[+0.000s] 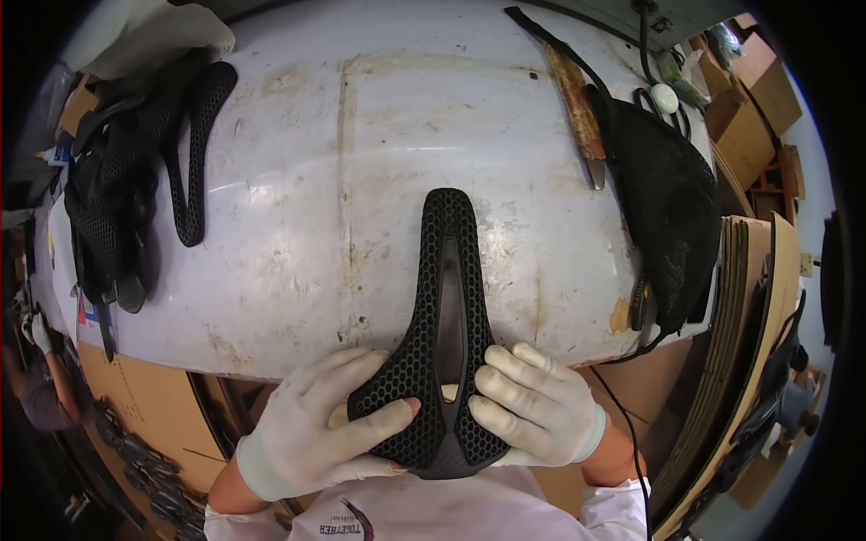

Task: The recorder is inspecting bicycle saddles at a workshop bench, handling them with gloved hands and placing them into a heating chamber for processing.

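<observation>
A black bicycle saddle (408, 361) with a honeycomb lattice surface and a long central slot lies at the table's near edge. Its narrow nose points away from me, while the wide rear is close to my body. My left hand (317, 422), in a white glove with bare fingertips showing, grips the left wing, thumb on top. On the opposite wing, the gloved fingers of my right hand (538, 406) curl over the edge. Whatever either hand does beneath the saddle is hidden.
More black saddles (117, 189) are piled at the table's left. Toward the far right lie a blade with a wrapped handle (575, 104) and a black mesh bag (667, 198). Cardboard sheets (735, 298) stand right of the stained white table (280, 180). Another person (47, 383) is at far left.
</observation>
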### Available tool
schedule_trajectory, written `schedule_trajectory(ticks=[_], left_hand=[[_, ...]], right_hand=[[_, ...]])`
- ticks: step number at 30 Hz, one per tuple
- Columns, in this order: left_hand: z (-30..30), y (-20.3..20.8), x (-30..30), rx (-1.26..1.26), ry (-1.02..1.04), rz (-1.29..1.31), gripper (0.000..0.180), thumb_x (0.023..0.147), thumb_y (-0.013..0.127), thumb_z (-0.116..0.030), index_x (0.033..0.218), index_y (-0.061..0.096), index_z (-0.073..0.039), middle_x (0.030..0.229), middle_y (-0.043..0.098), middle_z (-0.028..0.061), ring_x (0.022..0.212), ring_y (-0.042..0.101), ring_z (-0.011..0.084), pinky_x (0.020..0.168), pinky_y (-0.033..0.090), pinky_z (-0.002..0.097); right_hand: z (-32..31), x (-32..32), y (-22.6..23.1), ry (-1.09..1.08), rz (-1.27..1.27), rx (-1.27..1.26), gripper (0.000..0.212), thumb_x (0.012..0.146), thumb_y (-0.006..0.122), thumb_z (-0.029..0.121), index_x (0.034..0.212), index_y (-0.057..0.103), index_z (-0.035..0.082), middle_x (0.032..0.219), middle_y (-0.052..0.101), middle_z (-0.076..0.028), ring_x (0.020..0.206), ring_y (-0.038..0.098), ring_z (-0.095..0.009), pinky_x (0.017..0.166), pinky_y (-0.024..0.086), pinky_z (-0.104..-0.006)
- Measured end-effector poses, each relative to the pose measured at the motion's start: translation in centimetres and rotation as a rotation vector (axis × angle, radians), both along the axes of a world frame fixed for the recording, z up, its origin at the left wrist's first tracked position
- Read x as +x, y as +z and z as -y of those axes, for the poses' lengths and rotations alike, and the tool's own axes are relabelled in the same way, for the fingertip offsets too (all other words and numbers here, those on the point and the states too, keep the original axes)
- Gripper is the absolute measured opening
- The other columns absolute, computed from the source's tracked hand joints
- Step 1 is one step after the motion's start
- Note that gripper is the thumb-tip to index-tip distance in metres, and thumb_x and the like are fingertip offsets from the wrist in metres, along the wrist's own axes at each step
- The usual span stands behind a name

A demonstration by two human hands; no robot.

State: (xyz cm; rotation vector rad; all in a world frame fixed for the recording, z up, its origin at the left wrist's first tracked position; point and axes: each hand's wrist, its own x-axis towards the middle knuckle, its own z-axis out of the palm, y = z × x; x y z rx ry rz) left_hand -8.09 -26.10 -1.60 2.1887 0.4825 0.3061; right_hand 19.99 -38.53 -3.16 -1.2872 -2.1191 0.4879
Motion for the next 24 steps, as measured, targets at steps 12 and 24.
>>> schedule_trajectory(ticks=[12, 24], left_hand=[[0.3, 1.2, -0.1, 0.124, 0.012, -0.109, 0.068, 0.071, 0.088, -0.049, 0.13, 0.074, -0.018, 0.137, 0.059, 0.0224, 0.123, 0.062, 0.0456, 0.101, 0.053, 0.0522], [3.1, -3.2, -0.7, -0.097, 0.039, 0.055, 0.056, 0.081, 0.088, -0.036, 0.129, 0.072, -0.01, 0.147, 0.049, 0.0342, 0.133, 0.054, 0.0564, 0.105, 0.052, 0.0562]], right_hand=[[0.2, -0.1, -0.6, -0.009, 0.016, 0.037, 0.031, 0.082, 0.07, 0.013, 0.11, 0.074, 0.001, 0.116, 0.072, -0.017, 0.112, 0.071, -0.035, 0.095, 0.058, -0.045], [0.7, 0.0, -1.4, 0.025, 0.058, 0.02, 0.035, 0.085, 0.065, 0.016, 0.117, 0.072, 0.003, 0.124, 0.069, -0.013, 0.122, 0.067, -0.033, 0.105, 0.053, -0.0442]])
